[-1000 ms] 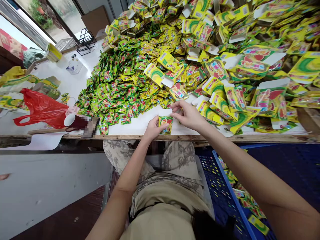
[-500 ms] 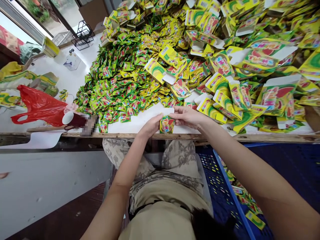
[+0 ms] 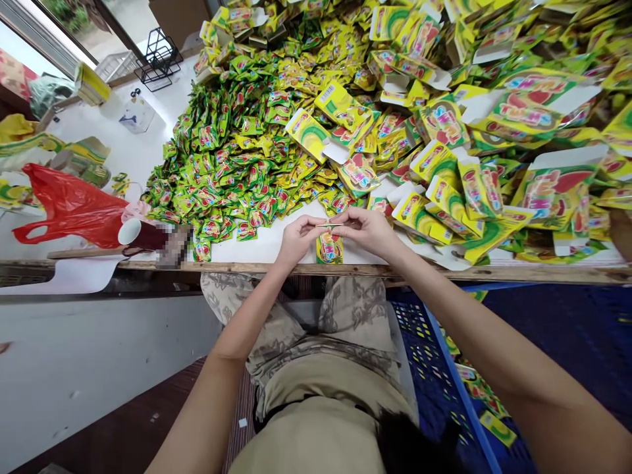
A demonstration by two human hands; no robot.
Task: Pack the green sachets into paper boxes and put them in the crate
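At the table's front edge lies a small yellow and green printed carton [image 3: 329, 247], its far end between my two hands. My left hand [image 3: 300, 238] pinches the left side of that end, and my right hand [image 3: 364, 230] pinches the right side. The end flap shows only as a thin edge-on strip between the fingertips. Just beyond my hands spreads a heap of small green and yellow candy packets [image 3: 232, 178]. Nearby to the right, several open cartons [image 3: 439, 210] with white flaps lie loosely piled.
On the left are a red plastic bag [image 3: 74, 207], a dark cup [image 3: 143, 234] on its side and a black wire rack [image 3: 158, 60]. A blue crate [image 3: 444, 368] holding cartons stands below the table at right. The table's wooden edge [image 3: 257, 268] runs across in front of me.
The carton's white end flap stood up before and is now folded to a thin strip. Both hands have drawn in over that end. The view has shifted slightly.
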